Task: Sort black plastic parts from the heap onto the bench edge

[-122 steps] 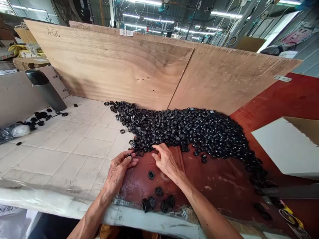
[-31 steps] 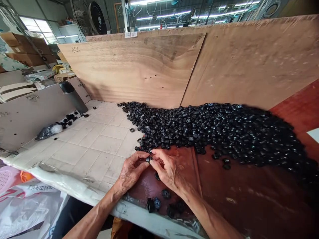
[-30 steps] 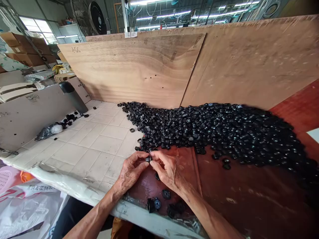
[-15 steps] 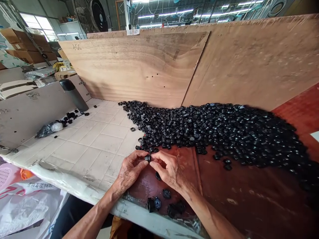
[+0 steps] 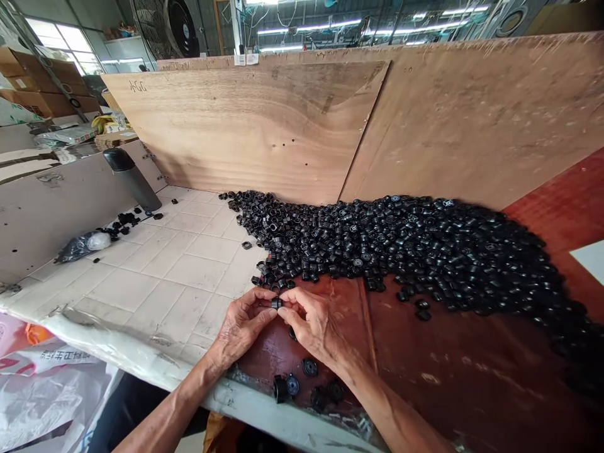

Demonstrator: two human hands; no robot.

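Observation:
A small black round plastic part (image 5: 276, 303) sits between the fingertips of both hands, above the table's near edge. My left hand (image 5: 243, 321) pinches it from the left, thumb below and fingers above. From the right, my right hand (image 5: 309, 321) grips the same part, its fingers curled. Partly hidden beneath the right hand is another black piece (image 5: 292, 333). Closer to me lie a black disc (image 5: 309, 367), a ring-like black part (image 5: 280, 389) standing on its side, a disc with a grey-blue face (image 5: 292, 384) and a dark cluster (image 5: 325, 395).
A large heap of black plastic parts (image 5: 358, 242) spreads along the wooden back board (image 5: 255, 126). On the tiled left surface (image 5: 160, 270) stand a dark thermos flask (image 5: 133, 180) and a small black bag (image 5: 78, 246) with loose bits. White plastic bags (image 5: 42, 396) hang at lower left.
The camera view has shifted slightly, so the scene sits a little further left. Both hands stay together around the black part, which now appears turned slightly.

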